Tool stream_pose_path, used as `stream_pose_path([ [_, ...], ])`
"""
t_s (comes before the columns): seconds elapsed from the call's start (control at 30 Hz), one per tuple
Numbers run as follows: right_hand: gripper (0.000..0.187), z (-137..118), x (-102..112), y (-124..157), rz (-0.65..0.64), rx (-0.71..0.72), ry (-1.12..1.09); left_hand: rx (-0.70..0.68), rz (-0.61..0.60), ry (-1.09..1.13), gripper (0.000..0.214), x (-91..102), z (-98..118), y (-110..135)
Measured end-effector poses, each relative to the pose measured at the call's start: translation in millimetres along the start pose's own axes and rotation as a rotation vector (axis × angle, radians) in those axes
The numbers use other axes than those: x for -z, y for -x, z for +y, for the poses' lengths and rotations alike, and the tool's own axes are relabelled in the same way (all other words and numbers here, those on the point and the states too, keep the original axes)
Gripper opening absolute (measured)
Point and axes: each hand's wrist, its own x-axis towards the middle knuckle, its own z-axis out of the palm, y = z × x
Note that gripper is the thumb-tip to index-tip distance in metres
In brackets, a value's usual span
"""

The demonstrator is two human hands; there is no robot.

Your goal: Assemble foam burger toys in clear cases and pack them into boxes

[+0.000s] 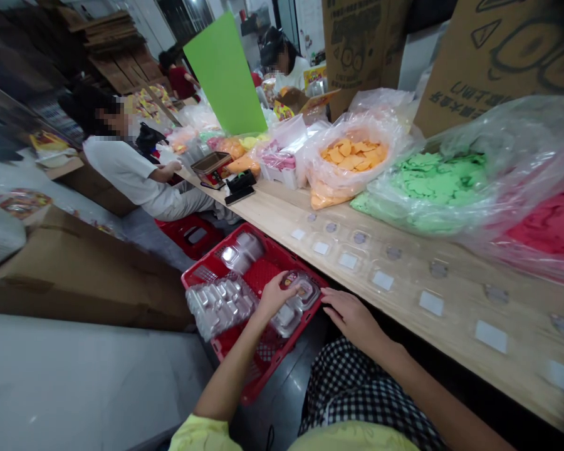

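Note:
My left hand reaches into a red plastic basket beside the table. Its thumb and fingers are closed on the left side of a clear plastic container with a printed label. That container rests above other clear containers in the basket. My right hand is at the basket's right rim, close to the container, fingers stretched out and nothing in them. Stacked clear plastic trays fill the basket's left side, and more clear containers lie at its far end.
Along the wooden table run rows of clear containers with white squares. Behind them stand open bags of orange pieces, green pieces and red pieces. A seated person works at the far left, near a large cardboard box.

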Motion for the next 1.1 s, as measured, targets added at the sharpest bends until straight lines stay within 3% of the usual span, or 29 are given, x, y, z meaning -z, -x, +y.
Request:
stream_pose_path([
  [0.2, 0.021, 3.8, -23.3, -2.7, -0.035, -0.009, -0.051, 0.056, 0.007, 0.156, 0.055, 19.1, 8.2, 2.7],
  [0.3, 0.026, -5.1, -14.7, -8.0, -0.017, -0.008, -0.108, 0.174, -0.056, 0.524, 0.058, 34.7, 16.4, 4.7],
  [0.37, 0.037, -16.8, -5.8, -14.1, -0.039, 0.107, -0.103, 0.273, -0.163, 0.827, 0.059, 40.2, 25.8, 5.1],
  [0.47, 0.058, -37.2, 2.1, -23.6, -0.064, 0.342, 0.010, 0.344, -0.293, 1.099, 0.064, 35.7, 46.2, 6.1],
  [0.63, 0.033, -47.7, -3.7, -29.6, 0.041, 0.440, 0.223, 0.363, -0.368, 1.216, 0.068, 19.1, 76.6, 23.6],
  [0.77, 0.030, -38.9, -0.8, -34.1, 0.093, 0.467, 0.270, 0.216, -0.328, 1.079, 0.057, 28.5, 83.3, 42.9],
  [0.87, 0.032, -38.5, 10.6, -41.2, 0.113, 0.474, 0.305, 0.022, -0.252, 0.870, 0.048, 47.0, 80.3, 32.3],
  [0.97, 0.031, -44.0, 25.6, -44.3, 0.129, 0.424, 0.330, -0.086, -0.057, 0.587, 0.045, 71.3, 68.6, -14.8],
  [1.03, 0.029, -46.8, 35.5, -41.3, 0.113, 0.402, 0.332, -0.022, 0.097, 0.283, 0.044, 88.0, 57.4, -60.5],
  [1.1, 0.025, -45.5, 43.3, -34.4, 0.120, 0.387, 0.331, 0.016, 0.132, 0.180, 0.035, 101.3, 46.8, -107.7],
])
